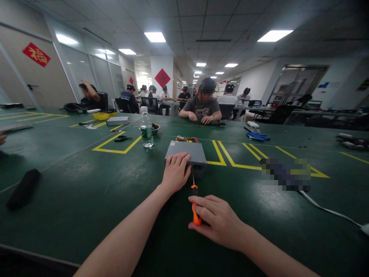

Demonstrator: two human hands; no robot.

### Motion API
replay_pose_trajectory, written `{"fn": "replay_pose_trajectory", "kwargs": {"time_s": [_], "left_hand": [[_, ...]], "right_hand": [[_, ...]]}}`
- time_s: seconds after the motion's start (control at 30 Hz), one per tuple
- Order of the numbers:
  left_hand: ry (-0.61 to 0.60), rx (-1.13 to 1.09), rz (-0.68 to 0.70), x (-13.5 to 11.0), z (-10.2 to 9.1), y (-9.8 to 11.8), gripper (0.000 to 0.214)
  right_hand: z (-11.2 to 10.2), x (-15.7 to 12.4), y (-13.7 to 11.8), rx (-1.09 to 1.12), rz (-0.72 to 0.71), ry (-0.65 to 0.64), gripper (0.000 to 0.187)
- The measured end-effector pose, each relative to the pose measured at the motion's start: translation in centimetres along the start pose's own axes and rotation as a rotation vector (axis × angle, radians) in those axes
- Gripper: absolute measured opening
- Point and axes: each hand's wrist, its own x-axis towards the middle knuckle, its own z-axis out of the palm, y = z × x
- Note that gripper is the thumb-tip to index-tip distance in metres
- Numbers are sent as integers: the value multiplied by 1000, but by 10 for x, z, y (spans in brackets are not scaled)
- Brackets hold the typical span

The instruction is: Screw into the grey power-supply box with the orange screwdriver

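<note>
A grey metal computer power supply unit [190, 149] lies on the green table in front of me, a bundle of coloured cables [186, 139] at its far side. My left hand [176, 173] holds its near left edge, fingers laid over the top and thumb by the front face. My right hand [217, 219] is closed around the orange and black handle of a screwdriver [196, 215]. The shaft points away from me, its tip at the near face of the unit by a dark socket. Whether the tip sits in a screw I cannot tell.
A water bottle [147, 129] stands behind left, beside a metal bowl [155, 128]. A black object [23, 189] lies far left. On the right are a blurred-out device [284, 175] with a white cable and blue gloves [258, 136]. A person [203, 104] works across the table.
</note>
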Motion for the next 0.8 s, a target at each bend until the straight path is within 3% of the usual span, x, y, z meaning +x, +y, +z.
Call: {"fn": "replay_pose_trajectory", "kwargs": {"time_s": [0.13, 0.27, 0.47, 0.6, 0.7, 0.8], "left_hand": [[2, 0, 3, 0, -1, 0, 34], [3, -4, -1, 0, 0, 1, 34], [3, 2, 0, 0, 1, 0, 35], [4, -8, 1, 0, 1, 0, 35], [8, -13, 0, 0, 1, 0, 35], [17, -11, 2, 0, 1, 0, 35]], "right_hand": [[-3, -3, -2, 61, 97, -13, 27], [-8, -1, -5, 23, 73, -111, 35], [1, -2, 0, 20, 72, -33, 28], [-2, -3, -1, 45, 126, -79, 36], [-6, -1, -3, -2, 91, -146, 40], [-5, 1, -3, -23, 34, -100, 30]]}}
